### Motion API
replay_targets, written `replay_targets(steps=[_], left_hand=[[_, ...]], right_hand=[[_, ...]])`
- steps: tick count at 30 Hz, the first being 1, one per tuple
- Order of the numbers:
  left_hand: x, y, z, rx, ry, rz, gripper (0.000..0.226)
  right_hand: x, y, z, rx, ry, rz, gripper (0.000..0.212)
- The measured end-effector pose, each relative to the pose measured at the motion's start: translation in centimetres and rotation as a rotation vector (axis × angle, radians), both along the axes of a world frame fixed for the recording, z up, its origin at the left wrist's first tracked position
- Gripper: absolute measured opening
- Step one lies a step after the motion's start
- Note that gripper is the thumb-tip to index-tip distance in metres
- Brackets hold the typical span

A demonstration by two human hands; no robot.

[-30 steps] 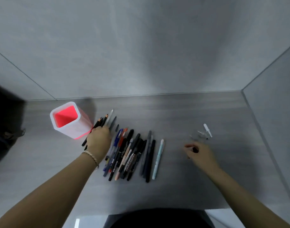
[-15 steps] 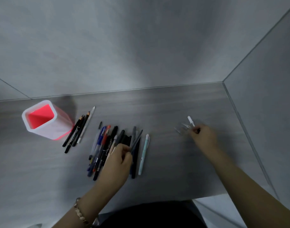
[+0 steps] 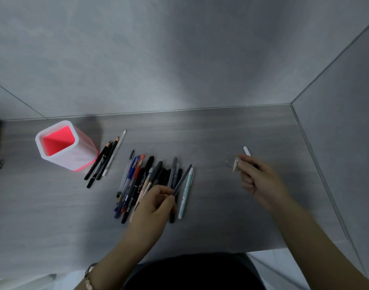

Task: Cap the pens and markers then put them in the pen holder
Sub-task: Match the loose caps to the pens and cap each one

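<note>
While pinched in left hand (image 3: 156, 203), slim grey pen (image 3: 182, 181), uncapped.

My right hand (image 3: 259, 176) blurs the small clear cap (image 3: 234, 164) at centre right; my left hand (image 3: 156, 204) hides lower pen ends.

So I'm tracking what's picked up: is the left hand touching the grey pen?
Touching. The head view shows the left hand pinching the grey pen at its lower end.
</note>
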State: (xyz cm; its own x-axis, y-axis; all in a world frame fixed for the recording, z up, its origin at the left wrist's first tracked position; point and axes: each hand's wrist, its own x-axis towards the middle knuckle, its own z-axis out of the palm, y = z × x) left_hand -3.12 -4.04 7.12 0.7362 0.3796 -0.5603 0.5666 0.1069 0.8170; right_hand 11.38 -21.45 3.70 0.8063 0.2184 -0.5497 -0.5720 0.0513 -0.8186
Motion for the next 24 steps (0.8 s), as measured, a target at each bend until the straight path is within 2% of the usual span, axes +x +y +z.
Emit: replay_targets(steps=[3, 10, 15, 24], left_hand=[[-0.2, -0.4, 0.7, -0.085, -0.029, -0.001, 0.016], [-0.8, -0.8, 1.8, -0.155, -0.106, -0.086, 0.014], [-1.3, -0.9, 2.1, -0.163, -0.13, -0.108, 0.014], [-1.8, -0.7, 2.2, -0.118, -0.151, -0.127, 0.015]], right_hand=[[-1.8, 0.5, 1.4, 0.097, 0.006, -0.011, 0.021], [-4.7, 1.9, 4.7, 0.047, -0.095, -0.058, 0.018], [-5.7, 2.7, 6.1, -0.003, -0.173, -0.062, 0.015], [-6.4, 3.0, 6.2, -0.046, -0.188, 0.036, 0.017]])
